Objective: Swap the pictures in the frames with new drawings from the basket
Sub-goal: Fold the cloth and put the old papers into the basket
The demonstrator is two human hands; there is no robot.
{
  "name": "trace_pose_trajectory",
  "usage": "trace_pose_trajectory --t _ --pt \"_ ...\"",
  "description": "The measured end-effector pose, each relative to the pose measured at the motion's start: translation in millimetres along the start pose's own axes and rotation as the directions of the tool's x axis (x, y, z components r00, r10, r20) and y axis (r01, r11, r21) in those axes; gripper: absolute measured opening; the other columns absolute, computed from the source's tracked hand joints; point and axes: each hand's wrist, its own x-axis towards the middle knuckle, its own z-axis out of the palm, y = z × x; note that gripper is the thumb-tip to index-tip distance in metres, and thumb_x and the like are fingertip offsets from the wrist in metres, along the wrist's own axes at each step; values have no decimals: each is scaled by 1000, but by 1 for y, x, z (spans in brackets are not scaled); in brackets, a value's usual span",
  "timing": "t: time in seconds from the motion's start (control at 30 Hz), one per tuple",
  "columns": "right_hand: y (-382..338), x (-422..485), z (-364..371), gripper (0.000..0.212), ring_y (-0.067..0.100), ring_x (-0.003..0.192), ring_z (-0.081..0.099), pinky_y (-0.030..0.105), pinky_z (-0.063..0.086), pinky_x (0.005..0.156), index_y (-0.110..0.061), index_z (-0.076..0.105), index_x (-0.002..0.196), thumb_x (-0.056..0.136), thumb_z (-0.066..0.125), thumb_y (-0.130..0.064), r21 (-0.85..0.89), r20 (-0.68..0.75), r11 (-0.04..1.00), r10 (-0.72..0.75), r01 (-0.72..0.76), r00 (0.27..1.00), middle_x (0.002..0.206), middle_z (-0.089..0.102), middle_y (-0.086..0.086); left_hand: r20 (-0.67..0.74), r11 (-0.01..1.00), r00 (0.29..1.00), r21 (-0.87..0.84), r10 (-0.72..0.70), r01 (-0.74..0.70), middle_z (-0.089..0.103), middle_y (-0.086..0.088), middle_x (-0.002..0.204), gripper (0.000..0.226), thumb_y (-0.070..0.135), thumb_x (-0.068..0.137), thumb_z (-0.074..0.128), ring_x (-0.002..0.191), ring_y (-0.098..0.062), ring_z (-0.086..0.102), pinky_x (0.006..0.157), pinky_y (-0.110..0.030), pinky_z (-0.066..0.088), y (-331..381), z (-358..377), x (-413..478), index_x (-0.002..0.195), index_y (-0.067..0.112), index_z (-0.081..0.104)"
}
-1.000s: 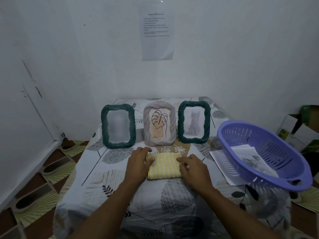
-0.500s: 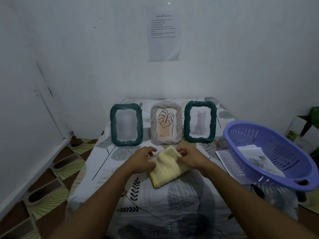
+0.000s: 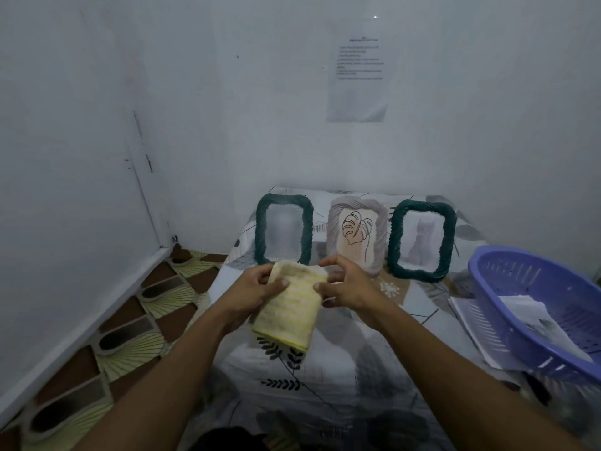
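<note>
Three picture frames stand in a row at the back of the table: a dark green frame (image 3: 284,230) with a blurred picture on the left, a grey frame (image 3: 357,237) with a leaf drawing in the middle, and a dark green frame (image 3: 421,239) with a cat picture on the right. A folded yellow striped cloth (image 3: 289,312) hangs lifted above the table in front of them. My left hand (image 3: 257,289) grips its upper left edge. My right hand (image 3: 344,284) pinches its upper right corner. A purple basket (image 3: 533,307) with paper drawings (image 3: 533,315) inside sits at the right.
The table (image 3: 341,379) wears a leaf-patterned cloth. Loose paper sheets (image 3: 468,323) lie under the basket's left side. White walls close in behind and to the left. A printed sheet (image 3: 359,71) hangs on the back wall. Patterned floor tiles (image 3: 130,323) lie left of the table.
The cloth lay flat on the table under both hands. Both hands have since lifted it by its top edge, so it now hangs off the table. The view has shifted left.
</note>
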Motion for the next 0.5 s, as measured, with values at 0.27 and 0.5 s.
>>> trace_pose_trajectory --t 0.27,0.5 --pt "15 51 84 30 26 88 64 46 60 72 -16 50 98 82 74 -13 -129 -275 987 -124 92 953 99 63 12 -378 961 924 270 57 52 68 -4 99 36 29 81 75 90 -21 65 74 -37 56 -35 -60 5 107 19 53" --pt "63 51 98 33 16 106 57 33 48 93 -20 63 118 86 66 -29 -529 -114 821 -319 215 941 121 50 -2 -180 623 889 770 421 -139 43 -4 139 44 30 86 67 128 -20 40 104 -28 30 -73 -61 7 128 19 56"
